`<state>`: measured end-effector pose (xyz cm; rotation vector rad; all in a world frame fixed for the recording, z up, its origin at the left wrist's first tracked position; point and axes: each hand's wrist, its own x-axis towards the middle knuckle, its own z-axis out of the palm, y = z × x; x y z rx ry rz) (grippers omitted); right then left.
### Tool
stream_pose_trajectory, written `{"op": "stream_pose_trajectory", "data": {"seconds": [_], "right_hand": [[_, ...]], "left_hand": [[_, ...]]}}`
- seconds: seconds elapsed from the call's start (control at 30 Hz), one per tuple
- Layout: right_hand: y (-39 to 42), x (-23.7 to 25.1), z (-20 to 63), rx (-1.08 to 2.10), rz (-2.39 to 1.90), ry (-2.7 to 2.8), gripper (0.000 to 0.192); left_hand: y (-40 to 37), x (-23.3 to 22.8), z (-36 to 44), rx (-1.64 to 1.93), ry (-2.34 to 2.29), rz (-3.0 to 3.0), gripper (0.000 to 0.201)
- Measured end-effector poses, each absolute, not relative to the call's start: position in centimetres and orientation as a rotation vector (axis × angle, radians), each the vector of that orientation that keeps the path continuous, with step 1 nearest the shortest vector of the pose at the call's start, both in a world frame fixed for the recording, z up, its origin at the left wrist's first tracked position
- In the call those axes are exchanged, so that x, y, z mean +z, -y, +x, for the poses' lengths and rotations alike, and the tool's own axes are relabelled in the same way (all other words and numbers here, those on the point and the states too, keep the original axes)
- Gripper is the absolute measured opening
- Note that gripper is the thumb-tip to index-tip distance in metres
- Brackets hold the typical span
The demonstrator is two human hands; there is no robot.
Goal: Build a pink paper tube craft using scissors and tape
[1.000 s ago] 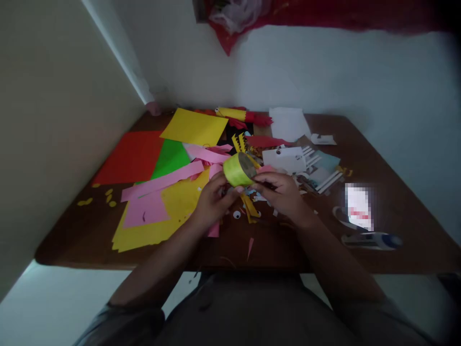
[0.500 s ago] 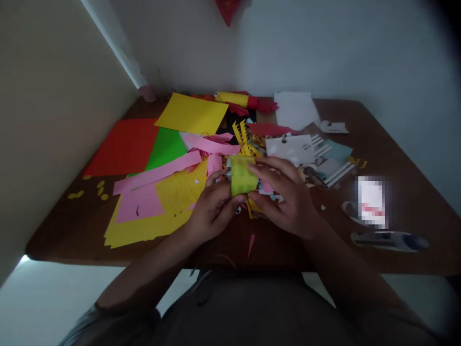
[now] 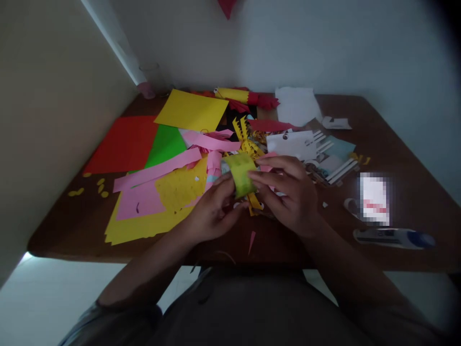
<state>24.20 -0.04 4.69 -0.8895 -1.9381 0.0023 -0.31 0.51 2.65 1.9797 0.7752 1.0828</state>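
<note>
Both my hands grip a short tube wrapped in lime-green paper [image 3: 240, 174] just above the middle of the brown table [image 3: 406, 158]. My left hand [image 3: 212, 211] grips it from below and the left. My right hand [image 3: 288, 192] closes over its right end, fingers curled on the paper. Under the tube lie yellow paper strips [image 3: 254, 199] and pink scraps, and part of the tube is hidden by my fingers.
Sheets of red [image 3: 124, 143], green [image 3: 164, 144], yellow [image 3: 192, 110] and pink paper [image 3: 140, 202] cover the table's left half. A yellow-and-red paper figure [image 3: 245, 97] and white paper [image 3: 296, 105] lie at the back. A glue stick [image 3: 394, 238] lies at the right front.
The tube has turned in my hands and come down a little toward the table. The view has tipped downward, so the wall hanging has left the frame.
</note>
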Motion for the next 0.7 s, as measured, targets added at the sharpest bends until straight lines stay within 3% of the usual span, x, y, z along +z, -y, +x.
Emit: {"op": "stream_pose_trajectory", "data": {"seconds": [0.1, 0.23, 0.33, 0.53, 0.7], "right_hand": [[-0.3, 4.6, 24.3, 0.08, -0.872, 1.972, 0.047], [-0.6, 4.0, 24.3, 0.131, -0.844, 2.067, 0.071], [-0.7, 3.9, 24.3, 0.109, -0.884, 2.075, 0.078], [-0.6, 4.4, 24.8, 0.024, -0.847, 2.055, 0.056], [-0.4, 4.2, 24.7, -0.02, -0.858, 2.041, 0.035]], "left_hand": [[-0.2, 2.8, 0.0, 1.06, -0.841, 1.76, 0.022], [-0.2, 3.4, 0.4, 1.144, -0.863, 1.542, 0.033], [-0.1, 3.9, 0.5, 1.113, -0.783, 1.437, 0.033], [0.1, 4.6, 0.0, 1.032, -0.741, 1.462, 0.05], [0.0, 4.5, 0.2, 1.023, -0.733, 1.477, 0.049]]}}
